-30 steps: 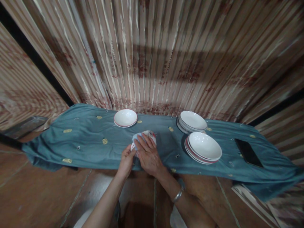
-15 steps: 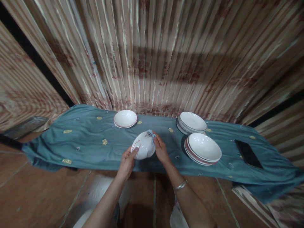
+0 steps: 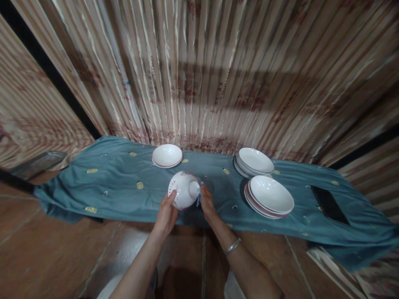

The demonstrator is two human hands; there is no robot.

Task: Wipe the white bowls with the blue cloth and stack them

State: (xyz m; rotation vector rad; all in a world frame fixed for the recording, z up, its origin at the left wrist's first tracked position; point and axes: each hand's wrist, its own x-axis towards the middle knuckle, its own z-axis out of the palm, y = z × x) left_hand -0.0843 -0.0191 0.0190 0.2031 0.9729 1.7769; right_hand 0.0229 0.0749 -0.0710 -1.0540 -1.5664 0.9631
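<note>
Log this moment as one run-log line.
left grip: white bowl, tilted | right grip: blue cloth at bowl's foot | beyond: red-rimmed dish | at right: front dish stack, rear dish stack

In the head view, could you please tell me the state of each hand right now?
Left hand: closed on the white bowl, thumb on its outside.
Right hand: holding the blue cloth at the bowl's foot.

Over that teal tablecloth, the left hand grips a tilted white bowl while the right hand holds a blue rag by its foot, near stacked bowls.
</note>
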